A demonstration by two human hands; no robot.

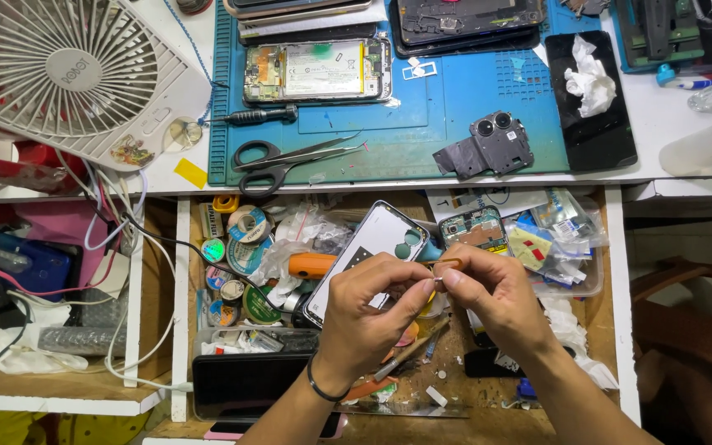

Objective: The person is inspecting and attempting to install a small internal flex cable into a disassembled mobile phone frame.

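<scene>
My left hand (370, 313) and my right hand (492, 297) meet over an open drawer (611, 272), fingertips pinched together on a small thin part (438, 283) that is too small to identify. A white phone back cover (372, 247) with camera holes lies tilted just behind my left hand, and my left fingers touch its edge. An orange-handled tool (311, 264) lies beside it. An opened phone with its battery exposed (317, 72) rests on the blue work mat (422, 140) farther back.
Scissors (269, 169), tweezers (323, 150) and a screwdriver (259, 117) lie on the mat, with a black camera frame (489, 147) at its right. A white fan (67, 74) stands at far left. Tape rolls (241, 247), bags and parts fill the drawer. A dark phone (249, 383) lies near its front.
</scene>
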